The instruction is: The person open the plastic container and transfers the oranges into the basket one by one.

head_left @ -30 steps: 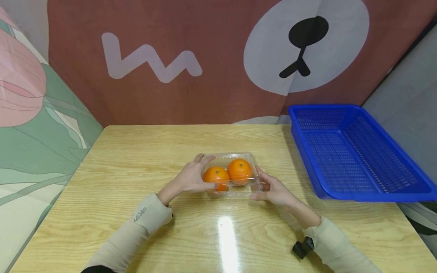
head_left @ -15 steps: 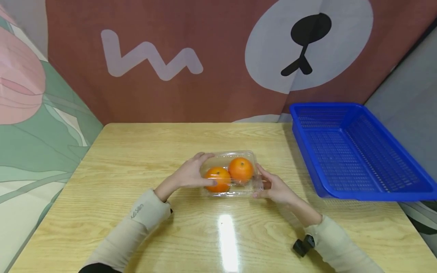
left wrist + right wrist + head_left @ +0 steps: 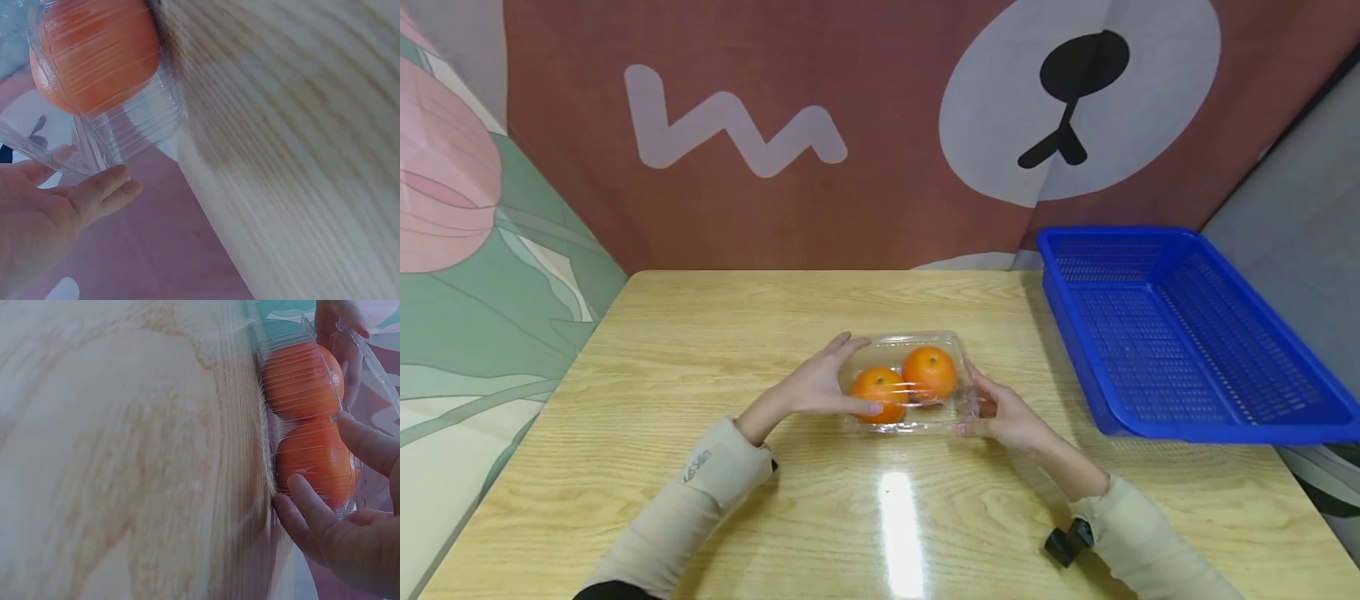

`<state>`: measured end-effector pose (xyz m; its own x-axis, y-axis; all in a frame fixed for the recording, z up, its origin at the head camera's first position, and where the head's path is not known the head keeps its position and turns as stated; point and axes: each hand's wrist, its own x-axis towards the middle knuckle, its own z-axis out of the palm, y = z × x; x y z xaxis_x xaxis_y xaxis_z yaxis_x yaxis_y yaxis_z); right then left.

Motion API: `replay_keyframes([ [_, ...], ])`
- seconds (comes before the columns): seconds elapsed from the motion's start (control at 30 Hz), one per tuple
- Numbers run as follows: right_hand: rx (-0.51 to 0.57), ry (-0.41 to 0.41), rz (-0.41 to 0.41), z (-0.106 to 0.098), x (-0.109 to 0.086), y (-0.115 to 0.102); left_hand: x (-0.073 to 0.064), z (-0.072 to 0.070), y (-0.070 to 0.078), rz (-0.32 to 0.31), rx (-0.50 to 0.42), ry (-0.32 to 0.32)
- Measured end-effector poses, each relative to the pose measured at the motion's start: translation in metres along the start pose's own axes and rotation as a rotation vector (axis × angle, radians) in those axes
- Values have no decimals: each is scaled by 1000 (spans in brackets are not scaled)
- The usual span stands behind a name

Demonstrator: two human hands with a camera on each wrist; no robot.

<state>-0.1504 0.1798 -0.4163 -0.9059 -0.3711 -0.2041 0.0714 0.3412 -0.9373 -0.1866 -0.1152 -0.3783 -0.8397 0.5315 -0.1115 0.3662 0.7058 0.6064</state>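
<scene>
A clear plastic clamshell box [image 3: 936,417] with two oranges in it, a left orange [image 3: 880,393] and a right orange [image 3: 929,372], is at the middle of the wooden table. My left hand [image 3: 812,385] grips the lid at its left end, thumb along the front and fingers at the back. In the right wrist view the lid [image 3: 378,369] stands at an angle, raised off the base. My right hand [image 3: 1011,421] holds the right end of the box, with fingertips [image 3: 300,487] against the ribbed side wall by the near orange [image 3: 315,465].
A blue perforated plastic basket [image 3: 1108,400] stands at the right of the table [image 3: 700,333]. Behind the table hangs a brown printed cloth [image 3: 880,217], and a floral one [image 3: 535,292] hangs at the left. A black device [image 3: 1069,542] sits at the right sleeve.
The box has turned very slightly, its left end and left orange coming a little nearer. Both hands keep their hold on it, with the left hand shifted a touch.
</scene>
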Motion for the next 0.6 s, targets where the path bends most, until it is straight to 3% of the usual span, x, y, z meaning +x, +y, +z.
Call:
replay_keyframes([
  [0.17,28,-2,-2,0,0,1,0,1,-2,3,-18,26],
  [0.37,44,-6,-11,1,0,3,-1,2,-8,52,-58,70],
  [0.6,16,4,-8,1,0,2,-3,-2,-16,118,-136,42],
])
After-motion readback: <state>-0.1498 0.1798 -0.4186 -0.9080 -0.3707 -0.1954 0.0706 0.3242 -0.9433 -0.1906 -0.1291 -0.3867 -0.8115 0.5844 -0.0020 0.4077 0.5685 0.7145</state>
